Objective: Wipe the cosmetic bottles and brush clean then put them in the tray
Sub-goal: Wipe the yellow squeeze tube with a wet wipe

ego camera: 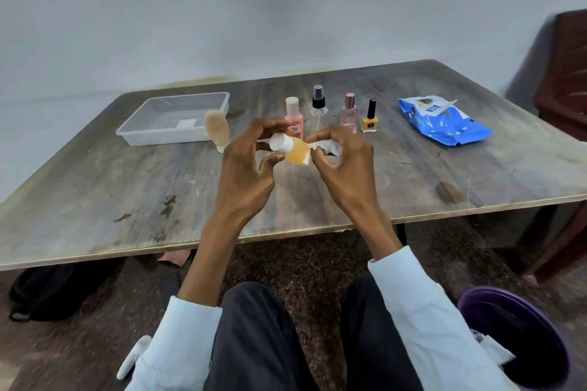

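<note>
My left hand (246, 162) grips an orange bottle (295, 152) by its white cap, holding it tilted above the table. My right hand (341, 159) pinches a white wipe (324, 147) against the bottle's base end. Behind them stand a pink bottle (293, 114), a clear spray bottle (318, 111), a pink perfume bottle (349, 113) and a yellow nail polish bottle (370, 119). A beige brush (217, 128) stands upright beside the clear plastic tray (139, 132) at the left.
A blue wipes pack (444, 124) lies at the right of the wooden table (127, 194). A dark chair (565, 89) is at the far right, a purple bin (514, 336) by my right knee, a black bag (47, 292) under the table.
</note>
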